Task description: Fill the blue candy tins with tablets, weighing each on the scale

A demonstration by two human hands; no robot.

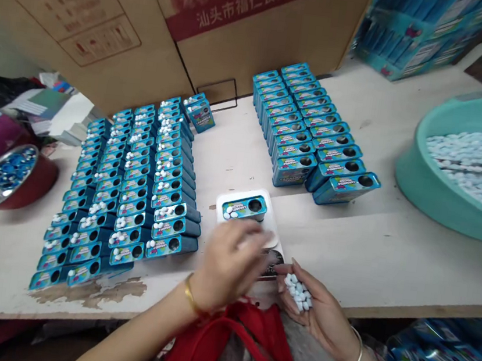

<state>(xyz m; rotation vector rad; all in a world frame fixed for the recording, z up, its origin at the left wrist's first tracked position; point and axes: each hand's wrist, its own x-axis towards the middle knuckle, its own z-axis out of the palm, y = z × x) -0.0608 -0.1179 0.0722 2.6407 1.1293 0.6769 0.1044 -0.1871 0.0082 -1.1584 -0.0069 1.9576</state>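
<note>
My left hand [229, 261], blurred by motion, hovers over a small white scale [273, 208]; whether its fingers hold anything cannot be made out. On the scale's pan stands a blue candy tin [244, 207] with a round dark opening and a few white candies [231, 211] on its top. The hand hides part of the scale and its dark display. Just to the right, my right hand [317, 310] is palm up and cupped around a small heap of white candies [298, 293].
Rows of blue tins with candies on top [131, 176] fill the left side. More tins [296, 123] stand in two columns at the back. A green tub of candies [412, 178] is at right, a bowl of blue caps [43, 177] at left. Cardboard boxes [258, 42] stand behind.
</note>
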